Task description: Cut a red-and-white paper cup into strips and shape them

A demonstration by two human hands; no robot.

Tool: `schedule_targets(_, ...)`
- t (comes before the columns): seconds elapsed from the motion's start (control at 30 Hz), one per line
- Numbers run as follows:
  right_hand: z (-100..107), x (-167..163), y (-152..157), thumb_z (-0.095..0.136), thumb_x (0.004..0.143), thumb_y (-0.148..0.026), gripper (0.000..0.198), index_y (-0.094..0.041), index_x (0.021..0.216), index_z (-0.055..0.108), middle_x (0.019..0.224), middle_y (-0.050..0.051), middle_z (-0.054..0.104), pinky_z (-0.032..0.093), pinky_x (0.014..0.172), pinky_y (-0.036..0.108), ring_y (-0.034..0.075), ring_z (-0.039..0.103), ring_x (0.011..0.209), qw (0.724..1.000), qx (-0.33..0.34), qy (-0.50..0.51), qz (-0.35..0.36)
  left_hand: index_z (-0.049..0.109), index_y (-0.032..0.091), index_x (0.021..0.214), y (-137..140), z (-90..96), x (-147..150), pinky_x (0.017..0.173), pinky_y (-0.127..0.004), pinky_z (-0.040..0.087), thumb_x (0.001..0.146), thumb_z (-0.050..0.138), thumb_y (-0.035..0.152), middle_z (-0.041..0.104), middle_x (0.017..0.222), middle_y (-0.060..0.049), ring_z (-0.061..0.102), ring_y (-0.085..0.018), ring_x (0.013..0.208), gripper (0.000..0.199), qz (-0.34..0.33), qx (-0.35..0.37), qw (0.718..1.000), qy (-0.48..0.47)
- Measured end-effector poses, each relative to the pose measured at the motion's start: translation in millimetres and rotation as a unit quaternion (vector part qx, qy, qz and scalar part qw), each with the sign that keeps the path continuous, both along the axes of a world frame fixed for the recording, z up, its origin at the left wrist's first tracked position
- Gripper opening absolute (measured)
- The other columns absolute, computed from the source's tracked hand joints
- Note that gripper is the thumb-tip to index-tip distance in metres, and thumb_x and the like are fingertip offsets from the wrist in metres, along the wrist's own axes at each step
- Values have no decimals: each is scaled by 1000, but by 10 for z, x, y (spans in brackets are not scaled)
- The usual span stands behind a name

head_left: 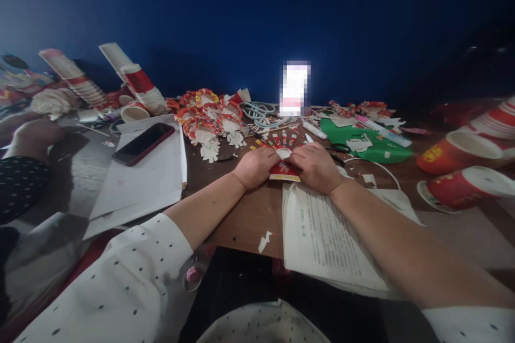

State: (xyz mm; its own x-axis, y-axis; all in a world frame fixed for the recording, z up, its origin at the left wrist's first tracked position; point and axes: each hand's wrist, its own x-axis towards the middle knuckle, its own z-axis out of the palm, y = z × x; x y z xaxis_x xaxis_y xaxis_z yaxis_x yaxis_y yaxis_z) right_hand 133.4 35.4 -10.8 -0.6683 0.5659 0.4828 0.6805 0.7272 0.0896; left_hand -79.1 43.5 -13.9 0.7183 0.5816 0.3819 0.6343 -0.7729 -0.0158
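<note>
From my remote seat I find the cup at twelve o'clock, with the left hand and right hand seemingly clamped on its sides. I judge it part-done: its far wall fans out in slit strips, its near band looks whole; what's left I can't tell. It's red card, yellow-edged. Bumpy, rounded crafts crowd eleven o'clock; a flat green sheet lies at one.

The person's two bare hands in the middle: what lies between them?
In the head view, a red paper piece, apparently a cut cup, lies between the left hand and right hand, both touching it.
</note>
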Motion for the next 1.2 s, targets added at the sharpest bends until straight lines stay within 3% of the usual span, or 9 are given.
schedule_targets(0.23, -2, 19, -1, 57, 80, -13, 17, -19, 87, 71, 81, 4, 68, 33, 79, 34, 19, 56, 77, 1000, -9, -2, 4, 66, 16, 94, -14, 13, -21, 79, -30, 48, 89, 42, 13, 68, 96, -8, 61, -18, 89, 24, -17, -13, 1000, -10)
schedule_targets(0.7, 21, 5, -25, 57, 89, -27, 16, -20, 87, 71, 81, 5, 66, 33, 71, 31, 19, 55, 77, 999, -34, 21, 9, 66, 15, 96, 8, 41, -2, 86, -31, 45, 94, 42, 21, 67, 98, -9, 59, -19, 94, 24, -33, -27, 999, 0)
schedule_targets(0.97, -14, -3, -33, 56, 89, -25, 15, -15, 91, 67, 85, 8, 65, 37, 75, 32, 21, 55, 81, 998, -52, 29, 9, 65, 14, 96, 47, -21, 31, 82, -35, 44, 89, 46, 20, 66, 96, -10, 58, -22, 91, 21, 24, -30, 999, -21)
schedule_targets(1.2, -73, -12, -14, 55, 86, -17, 16, -14, 97, 66, 92, 10, 65, 41, 79, 31, 22, 57, 87, 993, -94, 62, -32, 65, 15, 90, 29, -10, 55, 78, -36, 42, 92, 42, 23, 64, 93, -11, 56, -23, 88, 24, 41, -1, 999, -7)
